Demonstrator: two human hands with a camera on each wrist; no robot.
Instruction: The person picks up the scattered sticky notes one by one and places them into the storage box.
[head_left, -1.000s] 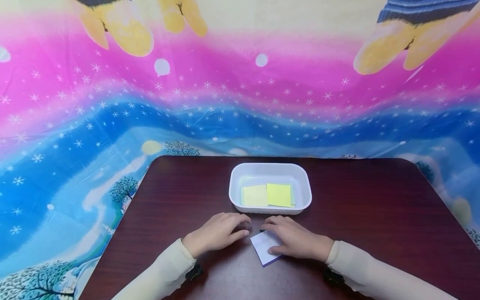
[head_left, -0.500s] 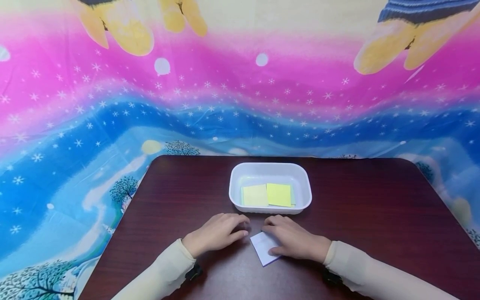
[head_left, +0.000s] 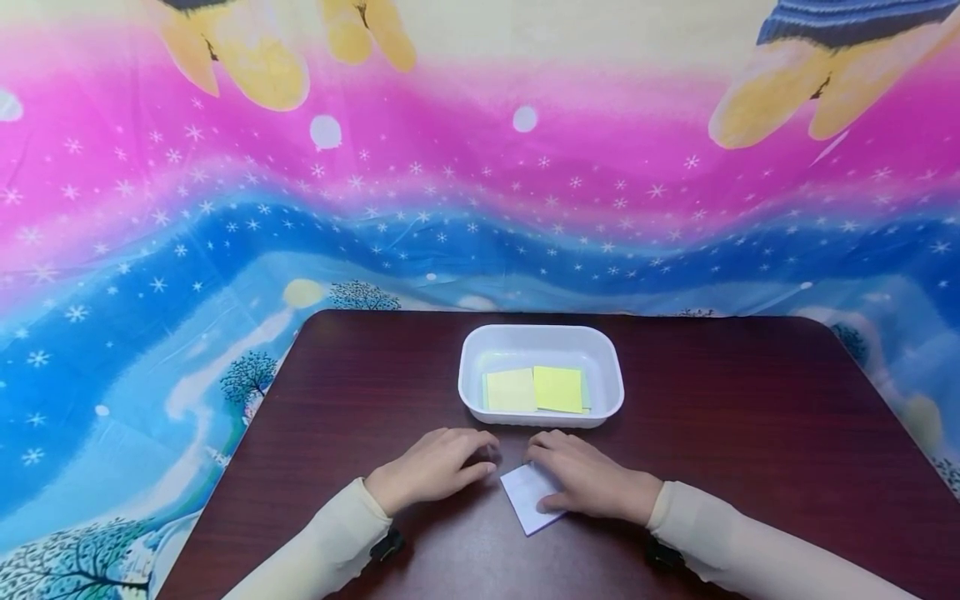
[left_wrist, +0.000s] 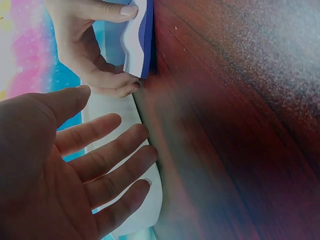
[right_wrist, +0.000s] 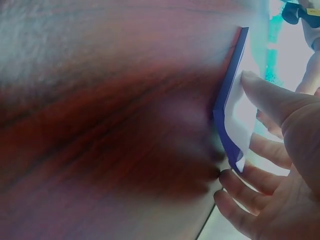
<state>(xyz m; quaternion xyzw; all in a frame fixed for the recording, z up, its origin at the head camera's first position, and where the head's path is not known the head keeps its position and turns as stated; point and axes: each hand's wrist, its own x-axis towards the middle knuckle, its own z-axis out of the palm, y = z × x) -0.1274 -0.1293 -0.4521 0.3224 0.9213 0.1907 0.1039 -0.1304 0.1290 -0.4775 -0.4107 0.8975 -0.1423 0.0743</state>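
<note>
A square piece of paper [head_left: 527, 493], white on top and purple underneath, lies on the dark wooden table in front of me. My right hand [head_left: 588, 477] holds it, thumb pressed on the white face and curled fingers at the far edge. In the right wrist view, one corner of the paper [right_wrist: 238, 117] bends up near the fingertips. Just left of the paper, my left hand [head_left: 435, 468] rests with loosely bent fingers, touching nothing that I can see. The left wrist view shows that hand [left_wrist: 95, 160] with its fingers spread and nothing in the palm.
Beyond both hands stands a white plastic tub [head_left: 540, 335]. Inside it lie a pale yellow paper square [head_left: 512, 391] and a bright yellow one [head_left: 558, 390], with greenish paper edges beneath. A printed cloth [head_left: 480, 183] hangs behind the table [head_left: 735, 400].
My right fingertips have shifted slightly at the paper's far edge, and less purple shows along its near edge. My left hand and the tub have stayed in place.
</note>
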